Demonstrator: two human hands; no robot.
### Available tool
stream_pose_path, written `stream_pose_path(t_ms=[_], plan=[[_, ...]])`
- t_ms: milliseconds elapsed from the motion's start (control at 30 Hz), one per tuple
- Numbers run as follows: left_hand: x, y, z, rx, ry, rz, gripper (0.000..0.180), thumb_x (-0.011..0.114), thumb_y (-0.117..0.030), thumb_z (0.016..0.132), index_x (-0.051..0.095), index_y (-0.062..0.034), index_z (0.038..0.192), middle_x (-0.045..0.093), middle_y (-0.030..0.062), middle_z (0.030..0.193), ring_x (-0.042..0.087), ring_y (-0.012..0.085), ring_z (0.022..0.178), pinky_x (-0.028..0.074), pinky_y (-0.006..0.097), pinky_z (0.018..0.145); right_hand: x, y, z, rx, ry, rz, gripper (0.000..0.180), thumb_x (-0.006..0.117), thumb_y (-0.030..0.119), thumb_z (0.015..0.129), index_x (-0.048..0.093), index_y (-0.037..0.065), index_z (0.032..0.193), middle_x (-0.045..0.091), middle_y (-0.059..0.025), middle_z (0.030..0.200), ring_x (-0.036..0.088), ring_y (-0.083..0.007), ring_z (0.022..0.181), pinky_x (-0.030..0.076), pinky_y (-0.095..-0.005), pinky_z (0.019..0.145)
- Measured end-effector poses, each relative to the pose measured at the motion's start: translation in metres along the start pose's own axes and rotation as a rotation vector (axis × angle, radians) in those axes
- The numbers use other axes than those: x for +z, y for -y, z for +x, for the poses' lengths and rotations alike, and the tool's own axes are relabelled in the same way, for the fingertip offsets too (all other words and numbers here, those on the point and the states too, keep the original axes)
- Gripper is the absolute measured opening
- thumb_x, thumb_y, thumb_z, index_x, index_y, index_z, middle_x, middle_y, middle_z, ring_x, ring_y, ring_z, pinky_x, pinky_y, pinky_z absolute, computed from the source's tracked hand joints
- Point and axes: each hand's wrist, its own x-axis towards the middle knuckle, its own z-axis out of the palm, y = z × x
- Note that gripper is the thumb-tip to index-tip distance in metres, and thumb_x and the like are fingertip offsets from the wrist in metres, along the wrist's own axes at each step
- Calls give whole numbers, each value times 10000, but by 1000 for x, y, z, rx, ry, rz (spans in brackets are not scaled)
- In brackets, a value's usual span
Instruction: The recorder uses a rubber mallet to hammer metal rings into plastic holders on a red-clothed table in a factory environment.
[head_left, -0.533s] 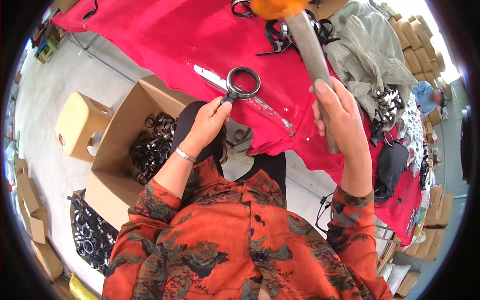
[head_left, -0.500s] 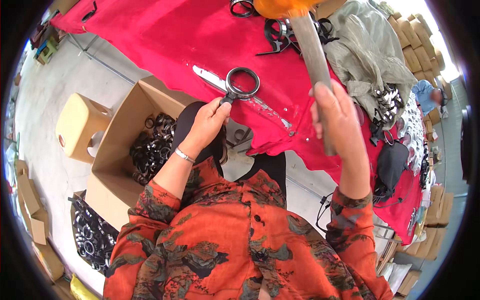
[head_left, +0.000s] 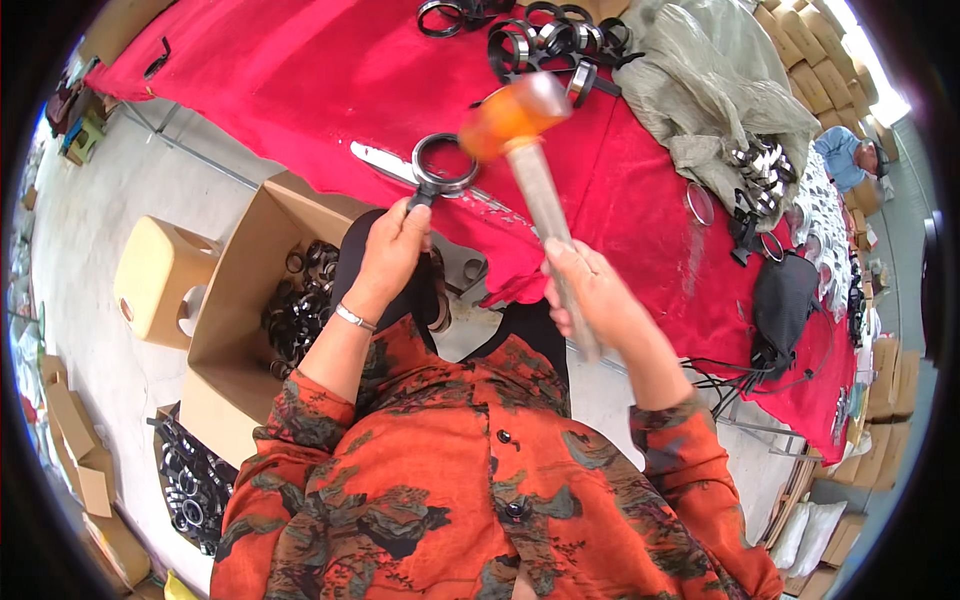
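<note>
My left hand point(head_left: 392, 252) is closed round the short handle of a black ring-shaped part point(head_left: 441, 186) that looks like a magnifier frame. Its ring lies at the red table's near edge, over a worn pale strip point(head_left: 385, 160). In my right hand point(head_left: 590, 290) is a mallet point(head_left: 538, 190), gripped by its grey-brown handle. The orange mallet head, blurred by motion, is in the air just right of the ring and appears apart from it. Several similar black and silver ring parts point(head_left: 510, 50) lie farther back on the red cloth point(head_left: 300, 90).
Left of my legs stands an open cardboard box point(head_left: 235, 310) holding many ring parts, beside a beige stool point(head_left: 160, 280). A second batch of parts point(head_left: 190, 490) sits below it. Grey sheeting point(head_left: 690, 90) and a black pouch point(head_left: 785, 310) are on the right. Another person point(head_left: 840, 160) is far right.
My right hand has moved left and nearer my body, bringing the mallet head down close to the ring. My left hand, still holding the ring part, appears slightly farther left and lower.
</note>
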Motion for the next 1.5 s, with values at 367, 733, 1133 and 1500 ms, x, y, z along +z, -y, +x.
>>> stream_pose_path(t_ms=[367,733,1133,1500], plan=[[0,13,2,128,46,41,319,446,-347,994,516,-80,834,544,-1,699,499,63,590,383,200,499,8,-12,-30,41,-30,64,341,488,391,967,471,52,997,485,-12,640,466,-96,472,412,-256,411],[0,8,2,94,1,42,333,483,-336,975,517,-46,815,539,24,657,517,109,597,424,270,564,6,-23,-22,-168,-138,-33,350,538,383,945,483,37,941,489,-14,629,474,-83,479,394,-245,413],[-1,6,1,91,-24,95,376,491,-355,963,492,-22,788,540,57,636,552,149,608,444,305,588,2,-45,-23,-500,-296,-748,338,602,312,904,444,14,925,572,-244,678,590,-454,676,460,-466,573],[-4,12,5,154,-52,161,405,486,-376,953,487,-8,783,542,107,616,570,236,600,441,358,586,26,4,-17,-551,-219,-739,360,613,319,909,478,-15,922,551,-209,641,583,-386,596,446,-396,538]])
